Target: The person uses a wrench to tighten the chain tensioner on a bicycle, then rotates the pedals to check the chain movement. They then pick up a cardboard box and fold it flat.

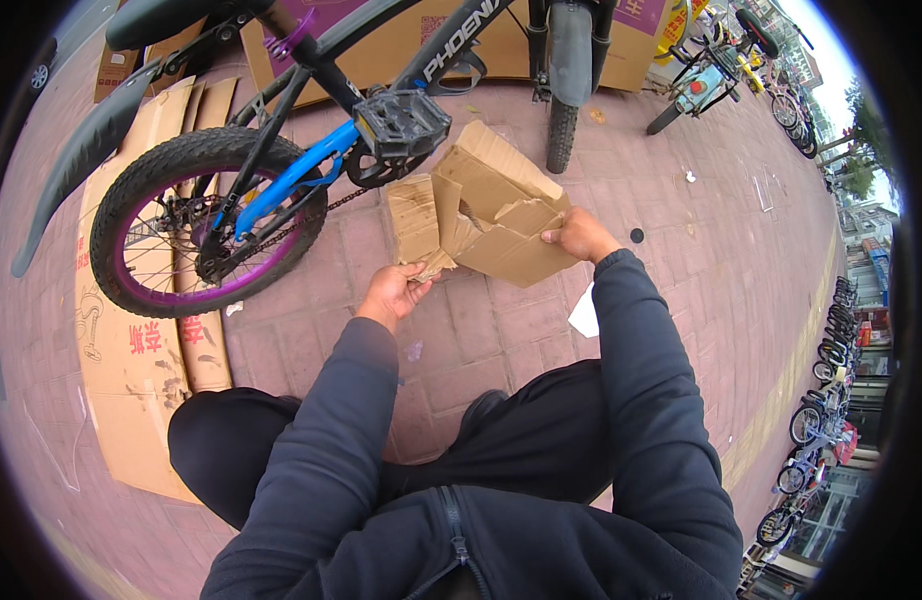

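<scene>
A torn, folded piece of brown cardboard [521, 250] is held out in front of me, above the brick paving. My left hand [391, 295] pinches its ragged lower left corner between thumb and fingers. On the right side, my right hand [583, 236] grips the cardboard's edge, with the thumb on top and the other fingers mostly hidden. Just beyond the cardboard stands a bicycle [331, 150] with a black and blue frame and purple rims. Its black pedal [403, 122] hangs close to the cardboard's upper left part.
Flattened cardboard [131, 400] lies beneath the rear wheel [206, 225] at left. Large cartons [631, 45] stand behind the bicycle. A white scrap [584, 312] and a black round disc [637, 236] lie on the paving to the right. Parked bicycles [806, 425] line the far right.
</scene>
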The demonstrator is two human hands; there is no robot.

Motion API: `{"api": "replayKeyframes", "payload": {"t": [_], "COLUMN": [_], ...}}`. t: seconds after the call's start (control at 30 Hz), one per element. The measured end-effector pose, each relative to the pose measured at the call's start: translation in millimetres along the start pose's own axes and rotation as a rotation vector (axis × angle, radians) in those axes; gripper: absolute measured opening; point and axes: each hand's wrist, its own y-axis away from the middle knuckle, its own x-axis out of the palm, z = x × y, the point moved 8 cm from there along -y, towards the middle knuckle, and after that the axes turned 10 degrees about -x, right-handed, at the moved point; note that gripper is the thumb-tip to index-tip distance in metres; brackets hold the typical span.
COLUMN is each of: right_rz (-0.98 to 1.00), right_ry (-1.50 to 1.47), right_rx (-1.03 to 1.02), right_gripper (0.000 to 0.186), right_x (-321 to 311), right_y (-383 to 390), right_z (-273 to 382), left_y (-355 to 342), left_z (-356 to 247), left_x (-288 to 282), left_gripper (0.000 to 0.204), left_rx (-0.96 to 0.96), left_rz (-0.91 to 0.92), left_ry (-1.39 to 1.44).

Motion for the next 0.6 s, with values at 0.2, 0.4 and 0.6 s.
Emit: {"api": "replayKeyframes", "payload": {"t": [0.2,0.4,0.6], "right_rz": [0.187,0.206,0.33], "right_ry": [0.275,0.262,0.402], "right_rx": [0.011,-0.117,-0.038], "right_gripper": [0.044,0.043,0.045], "right_x": [5.9,4.7,6.2], "right_y": [-4.8,-2.8,0.2], "right_z": [-14.0,14.2,6.6], "left_y": [-14.2,-14.0,-9.8], "left_z": [18.8,22.7,13.4], "left_x": [-31.6,-29.6,-20.0], "left_gripper": [0.02,0.013,0.024], "left_rx": [-0.134,-0.08,0.146], "left_rz": [-0.22,-0.228,-0.189], "left_ry": [-0.141,0.028,-0.011]}}
